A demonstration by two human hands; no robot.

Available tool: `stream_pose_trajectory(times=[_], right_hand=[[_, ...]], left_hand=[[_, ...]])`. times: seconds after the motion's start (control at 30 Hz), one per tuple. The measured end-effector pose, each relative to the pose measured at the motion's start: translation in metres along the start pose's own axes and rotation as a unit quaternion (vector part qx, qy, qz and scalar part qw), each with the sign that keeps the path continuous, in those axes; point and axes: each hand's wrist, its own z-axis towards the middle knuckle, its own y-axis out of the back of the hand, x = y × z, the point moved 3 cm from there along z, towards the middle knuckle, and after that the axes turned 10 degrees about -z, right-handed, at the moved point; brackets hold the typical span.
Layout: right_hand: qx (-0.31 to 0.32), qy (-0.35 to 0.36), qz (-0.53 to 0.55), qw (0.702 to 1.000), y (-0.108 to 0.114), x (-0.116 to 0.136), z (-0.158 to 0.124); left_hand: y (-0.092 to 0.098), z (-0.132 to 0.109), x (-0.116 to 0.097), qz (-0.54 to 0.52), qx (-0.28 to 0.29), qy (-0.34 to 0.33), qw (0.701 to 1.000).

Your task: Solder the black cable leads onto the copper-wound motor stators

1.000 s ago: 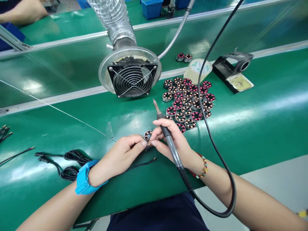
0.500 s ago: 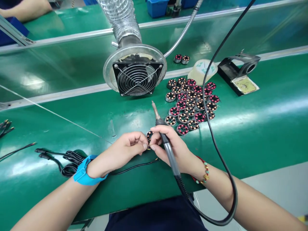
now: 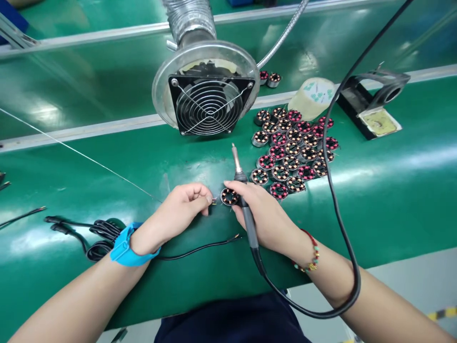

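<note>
My left hand (image 3: pixel 191 205) is closed in a pinch, with the short thin wire ends (image 3: pixel 214 200) of a lead poking out past its fingertips. The rest of that lead is hidden by the hand. In my right hand (image 3: pixel 262 214) lies a soldering iron (image 3: pixel 250 226), its tip pointing up and away from me. The thumb and fingers of the same hand also touch a small round motor stator (image 3: pixel 228 196) with copper windings, just right of the wire ends. Below the hands, a black cable (image 3: pixel 200 248) with a stripped end rests on the green bench.
Several stators (image 3: pixel 291 163) with copper or red windings stand at right. Behind them are a roll of tape (image 3: pixel 310 102) and an iron stand (image 3: pixel 378 107). A fume fan (image 3: pixel 210 107) hangs ahead. Coiled cables (image 3: pixel 103 233) lie left; a thin strand (image 3: pixel 82 153) slants toward my left hand.
My hands have drawn apart, and the stator now shows fully by my right fingers. The wire ends now stick out clear of the left fingertips. The view has shifted slightly.
</note>
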Motion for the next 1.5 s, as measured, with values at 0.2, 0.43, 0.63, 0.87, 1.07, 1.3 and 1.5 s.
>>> stream_pose_trajectory(times=[0.2, 0.43, 0.63, 0.87, 1.07, 1.3, 1.5], right_hand=[[-0.105, -0.021, 0.131, 0.986, 0.02, 0.001, -0.004], [-0.221, -0.053, 0.095, 0.969, 0.036, -0.001, -0.009], [-0.199, -0.031, 0.155, 0.967, 0.038, -0.002, -0.011], [-0.163, -0.026, 0.179, 0.97, 0.034, 0.0, -0.008], [-0.154, -0.024, 0.181, 0.971, 0.033, 0.0, -0.008], [-0.155, -0.017, 0.169, 0.973, 0.033, 0.002, -0.008], [-0.144, -0.021, 0.156, 0.977, 0.034, 0.002, -0.008]], left_hand=[[-0.002, -0.001, -0.001, -0.004, 0.002, 0.002, 1.0], [-0.005, -0.003, 0.001, -0.001, 0.006, 0.005, 1.0], [-0.006, -0.005, 0.002, -0.006, 0.001, 0.011, 1.0], [-0.007, -0.003, 0.002, -0.016, -0.008, 0.01, 1.0], [-0.008, -0.003, 0.001, -0.009, -0.014, 0.004, 1.0], [-0.008, -0.003, 0.0, -0.01, -0.017, 0.01, 1.0], [-0.008, -0.002, 0.001, -0.007, -0.02, 0.006, 1.0]])
